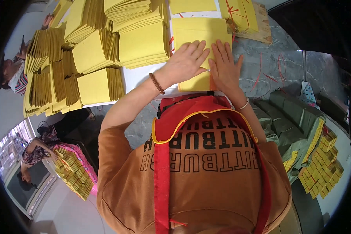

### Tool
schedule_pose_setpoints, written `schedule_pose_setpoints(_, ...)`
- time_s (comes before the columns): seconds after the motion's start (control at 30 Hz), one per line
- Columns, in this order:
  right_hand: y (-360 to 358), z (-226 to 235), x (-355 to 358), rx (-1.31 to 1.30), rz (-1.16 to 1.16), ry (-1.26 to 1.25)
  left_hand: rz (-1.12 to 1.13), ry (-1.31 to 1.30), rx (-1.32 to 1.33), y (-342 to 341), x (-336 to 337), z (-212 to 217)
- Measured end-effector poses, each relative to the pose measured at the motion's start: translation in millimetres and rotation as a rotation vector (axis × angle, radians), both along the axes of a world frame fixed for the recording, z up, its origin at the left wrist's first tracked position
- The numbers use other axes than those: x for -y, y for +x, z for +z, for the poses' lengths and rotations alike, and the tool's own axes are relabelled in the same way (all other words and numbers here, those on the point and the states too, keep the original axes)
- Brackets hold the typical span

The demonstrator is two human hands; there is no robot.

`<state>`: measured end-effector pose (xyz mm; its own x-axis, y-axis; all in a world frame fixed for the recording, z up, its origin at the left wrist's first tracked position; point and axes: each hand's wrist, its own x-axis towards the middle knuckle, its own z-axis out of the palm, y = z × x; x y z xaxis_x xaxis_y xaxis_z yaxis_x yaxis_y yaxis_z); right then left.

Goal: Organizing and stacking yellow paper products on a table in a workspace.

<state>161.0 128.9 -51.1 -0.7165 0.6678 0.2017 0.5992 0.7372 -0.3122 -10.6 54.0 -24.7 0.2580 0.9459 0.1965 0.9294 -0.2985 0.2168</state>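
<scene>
White bench [140,76] over grey stone floor, crowded with yellow paper. Fingers [197,48]: all extended and close together, clamping nothing; left hand [185,62] and right hand [224,68] lie flat, side by side, on a yellow sheet stack [197,33], seemingly to press it level. Outward: fanned yellow bundles [85,58] to the left, likely set overlapping to stay separable; red strings [261,72] on the floor; more bundles [321,163] lower right.

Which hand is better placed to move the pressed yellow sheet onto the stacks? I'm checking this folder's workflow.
Probably the left hand: it lies flat on the yellow sheet on the side nearest the stacks. The right hand presses the far side.
</scene>
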Motion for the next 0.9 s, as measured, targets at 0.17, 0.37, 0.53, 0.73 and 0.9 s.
schedule_pose_setpoints(0.17, 11, 12, -20, -0.005, 0.082, -0.314, 0.019, 0.139, -0.420, 28, -6, -1)
schedule_pose_setpoints(0.37, 19, 28, -32, -0.742, -0.059, -0.775, 0.227, 0.151, 0.075, 10, -4, 20)
schedule_pose_setpoints(0.53, 25, 29, -26, -0.840, -0.272, -0.915, 0.395, 0.524, 0.019, -62, 37, 42)
schedule_pose_setpoints(0.73, 22, 16, -18, -0.795, -0.187, -0.929, 0.551, 0.188, -0.171, -108, 76, -39)
schedule_pose_setpoints(0.9, 26, 0, -18, -0.749, -0.137, -0.959, 0.577, 0.072, -0.146, -108, 73, -39)
